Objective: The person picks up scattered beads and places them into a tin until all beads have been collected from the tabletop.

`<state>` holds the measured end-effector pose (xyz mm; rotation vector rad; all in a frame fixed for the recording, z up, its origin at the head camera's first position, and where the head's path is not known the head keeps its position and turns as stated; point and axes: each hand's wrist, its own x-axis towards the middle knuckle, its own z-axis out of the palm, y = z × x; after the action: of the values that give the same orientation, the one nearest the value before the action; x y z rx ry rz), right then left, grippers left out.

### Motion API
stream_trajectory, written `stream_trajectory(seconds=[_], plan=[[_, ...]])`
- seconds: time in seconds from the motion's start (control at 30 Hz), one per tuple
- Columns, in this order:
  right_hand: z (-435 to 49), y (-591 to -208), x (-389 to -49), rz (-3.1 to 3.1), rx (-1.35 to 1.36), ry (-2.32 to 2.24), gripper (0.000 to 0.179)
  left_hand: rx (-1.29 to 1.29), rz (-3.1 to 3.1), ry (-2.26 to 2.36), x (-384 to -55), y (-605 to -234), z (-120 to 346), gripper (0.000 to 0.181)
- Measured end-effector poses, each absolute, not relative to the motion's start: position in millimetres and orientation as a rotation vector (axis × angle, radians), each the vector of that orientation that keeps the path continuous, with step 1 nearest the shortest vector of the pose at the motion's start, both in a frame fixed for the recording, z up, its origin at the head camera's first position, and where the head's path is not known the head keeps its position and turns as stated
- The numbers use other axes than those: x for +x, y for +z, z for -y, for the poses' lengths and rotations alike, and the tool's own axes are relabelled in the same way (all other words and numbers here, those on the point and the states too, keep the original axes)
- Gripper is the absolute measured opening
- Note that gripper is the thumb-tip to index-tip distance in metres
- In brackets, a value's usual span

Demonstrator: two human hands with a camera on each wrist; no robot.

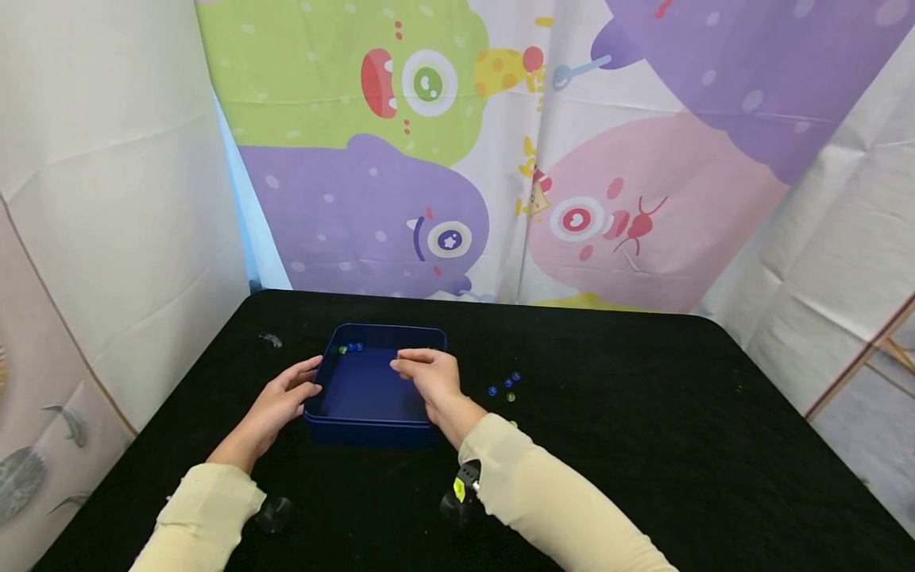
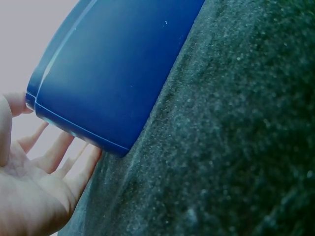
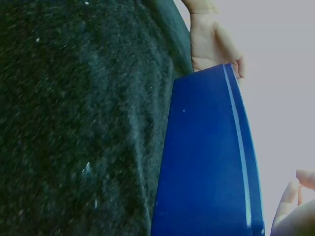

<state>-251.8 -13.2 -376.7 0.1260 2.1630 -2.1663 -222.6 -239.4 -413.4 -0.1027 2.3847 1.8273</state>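
Note:
A dark blue rectangular open box [image 1: 368, 421] stands on the black cloth. My left hand [image 1: 275, 409] rests against its left side; in the left wrist view its fingers lie nearly straight along the outer wall, with the thumb at the rim. Above the inside of the box, my right hand [image 1: 434, 381] brings thumb and fingertips together in a pinch. A small marble seems to be between them, mostly covered by the fingers. Inside, by the far left corner, lie a green marble [image 1: 343, 349] and blue marbles [image 1: 355, 347].
Right of the box, several loose marbles lie on the cloth, blue ones [image 1: 492, 391] and a green one [image 1: 511, 396]. Another [image 1: 513, 424] is partly hidden by the right sleeve [image 1: 543, 477]. A patterned curtain [image 1: 443, 191] hangs behind the table.

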Motion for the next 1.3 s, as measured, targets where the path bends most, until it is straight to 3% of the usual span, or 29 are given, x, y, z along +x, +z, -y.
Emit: stream_trajectory(seconds=[0.53,1.3], plan=[[22,-369,-256,-2.181,0.165,-2.197,0.016,-0.109,-2.378,1.834,-225,-415,240,0.056],[-13,-380,-240,-2.128,0.078,-2.186,0.020,-0.114,-2.352,1.832,-224,-413,240,0.057]])
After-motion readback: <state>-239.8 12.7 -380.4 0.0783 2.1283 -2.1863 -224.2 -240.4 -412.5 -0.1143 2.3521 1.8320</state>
